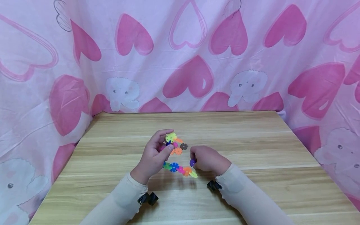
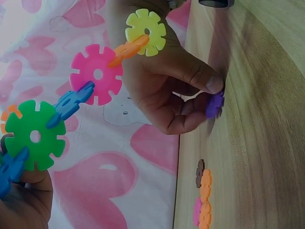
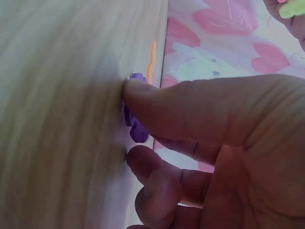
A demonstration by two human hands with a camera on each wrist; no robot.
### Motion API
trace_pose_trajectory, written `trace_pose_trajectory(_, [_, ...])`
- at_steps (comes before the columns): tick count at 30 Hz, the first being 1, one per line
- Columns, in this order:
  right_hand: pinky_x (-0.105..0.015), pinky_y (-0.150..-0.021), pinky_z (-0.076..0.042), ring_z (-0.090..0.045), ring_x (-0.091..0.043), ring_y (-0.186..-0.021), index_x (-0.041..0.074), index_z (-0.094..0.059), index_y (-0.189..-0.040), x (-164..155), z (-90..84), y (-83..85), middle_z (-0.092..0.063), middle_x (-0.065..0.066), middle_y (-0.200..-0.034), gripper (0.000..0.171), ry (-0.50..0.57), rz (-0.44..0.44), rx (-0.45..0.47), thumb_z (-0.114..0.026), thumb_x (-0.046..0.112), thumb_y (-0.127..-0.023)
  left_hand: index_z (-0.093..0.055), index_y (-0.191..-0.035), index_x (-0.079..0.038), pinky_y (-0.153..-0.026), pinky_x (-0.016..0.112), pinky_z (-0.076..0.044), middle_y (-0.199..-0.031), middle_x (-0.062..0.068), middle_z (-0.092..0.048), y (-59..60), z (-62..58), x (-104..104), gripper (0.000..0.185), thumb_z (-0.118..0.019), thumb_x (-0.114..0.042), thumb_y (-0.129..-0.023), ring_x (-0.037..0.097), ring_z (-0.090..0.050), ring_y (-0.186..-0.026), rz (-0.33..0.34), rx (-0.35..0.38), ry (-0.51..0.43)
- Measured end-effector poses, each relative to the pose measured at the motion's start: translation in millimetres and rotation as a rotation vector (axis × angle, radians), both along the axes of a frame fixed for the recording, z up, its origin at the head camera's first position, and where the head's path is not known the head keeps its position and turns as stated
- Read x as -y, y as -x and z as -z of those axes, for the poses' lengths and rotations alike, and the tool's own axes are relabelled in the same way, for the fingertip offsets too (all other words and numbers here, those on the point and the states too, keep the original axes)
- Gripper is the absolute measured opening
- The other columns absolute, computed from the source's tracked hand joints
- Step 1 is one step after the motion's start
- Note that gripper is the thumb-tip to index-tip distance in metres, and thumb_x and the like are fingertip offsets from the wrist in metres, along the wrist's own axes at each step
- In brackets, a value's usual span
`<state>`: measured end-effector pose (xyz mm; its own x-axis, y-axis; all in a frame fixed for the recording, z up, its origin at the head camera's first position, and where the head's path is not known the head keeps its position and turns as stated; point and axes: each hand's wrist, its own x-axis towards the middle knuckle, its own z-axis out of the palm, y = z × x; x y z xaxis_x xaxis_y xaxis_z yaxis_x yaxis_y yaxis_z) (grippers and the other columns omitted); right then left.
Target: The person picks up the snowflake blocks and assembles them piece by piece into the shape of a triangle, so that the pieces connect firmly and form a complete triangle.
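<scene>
My left hand [image 1: 151, 157] holds a chain of interlocked, notched plastic flower discs [image 1: 174, 167]. Blue, green, pink, orange and yellow ones show, and the chain's yellow end disc [image 2: 146, 32] hangs out towards the right hand. Another yellow disc [image 1: 171, 137] shows by the left fingertips. Low over the table, my right hand [image 1: 210, 159] pinches a purple flower disc [image 2: 215, 105] between thumb and fingers. In the right wrist view the purple disc [image 3: 138, 131] is partly hidden behind the thumb, close to the wood.
Loose discs lie on the wooden table [image 1: 261, 140] beyond the hands: a brown disc [image 1: 184, 146], orange discs [image 2: 205, 183] and a pink disc [image 2: 197, 210]. A pink heart-patterned cloth [image 1: 188, 75] hangs behind the table and at both sides.
</scene>
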<state>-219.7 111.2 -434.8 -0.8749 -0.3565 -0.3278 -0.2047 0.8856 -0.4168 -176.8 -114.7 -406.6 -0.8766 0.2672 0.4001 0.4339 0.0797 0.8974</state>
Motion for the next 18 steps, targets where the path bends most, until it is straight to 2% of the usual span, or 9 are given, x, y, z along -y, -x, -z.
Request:
trace_pose_trajectory(5, [-0.035, -0.068, -0.050, -0.059, -0.021, -0.078, 0.018, -0.060, -0.091, -2.8, -0.2, -0.2, -0.063, 0.000, -0.084, 0.022, 0.038, 0.030, 0.022, -0.082, 0.016, -0.092, -0.051, -0.147, -0.021, -0.050, 0.027, -0.047, -0.098, 0.010, -0.063, -0.9, -1.1, -0.4, 0.046, -0.058, -0.005, -0.104, 0.018, -0.046, -0.052, -0.002, -0.008, -0.019])
trace_pose_trajectory(8, [-0.035, -0.065, -0.051, -0.060, -0.022, -0.078, 0.017, -0.059, -0.094, -3.8, -2.6, 0.4, -0.065, -0.002, -0.086, 0.019, 0.156, 0.067, 0.045, -0.078, 0.013, -0.095, -0.051, -0.147, -0.022, -0.049, 0.027, -0.047, -0.093, 0.010, -0.059, -0.7, -0.7, -0.2, 0.047, -0.058, -0.005, -0.104, 0.019, -0.046, -0.053, -0.016, -0.003, -0.020])
trace_pose_trajectory(10, [-0.034, -0.064, -0.052, -0.060, -0.022, -0.077, 0.018, -0.060, -0.099, -4.5, -6.1, 0.7, -0.065, -0.003, -0.087, 0.018, 0.281, 0.094, 0.042, -0.075, 0.011, -0.096, -0.050, -0.148, -0.024, -0.050, 0.027, -0.047, -0.091, 0.010, -0.058, -0.2, -0.2, 0.1, 0.048, -0.058, -0.005, -0.104, 0.019, -0.047, -0.055, -0.030, 0.003, -0.023])
trace_pose_trajectory(12, [-0.032, -0.064, -0.053, -0.060, -0.021, -0.076, 0.017, -0.060, -0.105, -5.0, -10.6, 1.4, -0.064, -0.004, -0.086, 0.020, 0.441, 0.091, -0.003, -0.074, 0.007, -0.097, -0.050, -0.148, -0.024, -0.051, 0.026, -0.047, -0.090, 0.011, -0.056, 0.2, -0.1, 0.4, 0.048, -0.058, -0.005, -0.104, 0.019, -0.047, -0.057, -0.040, 0.003, -0.029])
trace_pose_trajectory(16, [-0.027, -0.066, -0.055, -0.060, -0.021, -0.076, 0.012, -0.061, -0.118, -6.2, -21.5, -0.4, -0.065, -0.008, -0.087, 0.025, 0.770, 0.015, -0.128, -0.071, 0.000, -0.098, -0.050, -0.148, -0.021, -0.050, 0.026, -0.048, -0.091, 0.010, -0.055, 0.8, -0.2, 0.6, 0.048, -0.058, -0.004, -0.104, 0.019, -0.047, -0.058, -0.032, -0.010, -0.057])
trace_pose_trajectory(18, [-0.026, -0.068, -0.056, -0.061, -0.022, -0.078, 0.008, -0.061, -0.122, -6.4, -26.9, -3.0, -0.066, -0.011, -0.090, 0.027, 0.901, -0.036, -0.173, -0.069, -0.002, -0.098, -0.049, -0.148, -0.019, -0.050, 0.026, -0.047, -0.091, 0.011, -0.055, 0.8, 0.0, 0.5, 0.048, -0.057, -0.003, -0.104, 0.019, -0.047, -0.057, -0.020, -0.017, -0.071])
